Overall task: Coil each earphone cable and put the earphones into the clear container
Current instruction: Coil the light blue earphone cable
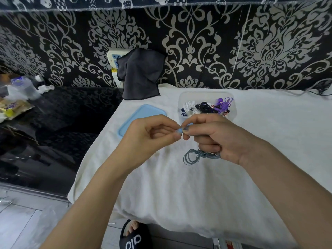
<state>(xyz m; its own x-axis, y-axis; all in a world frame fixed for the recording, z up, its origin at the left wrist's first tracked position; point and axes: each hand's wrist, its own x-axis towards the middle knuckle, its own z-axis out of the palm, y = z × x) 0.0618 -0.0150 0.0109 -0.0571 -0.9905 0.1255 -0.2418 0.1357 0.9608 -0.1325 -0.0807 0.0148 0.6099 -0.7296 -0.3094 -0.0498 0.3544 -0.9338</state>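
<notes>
A home room, judging by black wallpaper with silver damask pattern [197,42], dark grey cloth [142,74] draped over a white wall socket [115,57], white fluffy towel-covered table [251,141], slippered foot [133,234] below.

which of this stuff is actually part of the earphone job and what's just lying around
Job: grey-blue earphone cable held by both hands, left hand, right hand; clear container of coiled earphones; blue lid.

Lying about: dark cloth, snack packets, plastic bottle.

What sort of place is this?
Probably a room in a home, not a workshop: a table under a white towel, damask wallpaper behind it, and a slippered foot on the tiled floor.
</notes>
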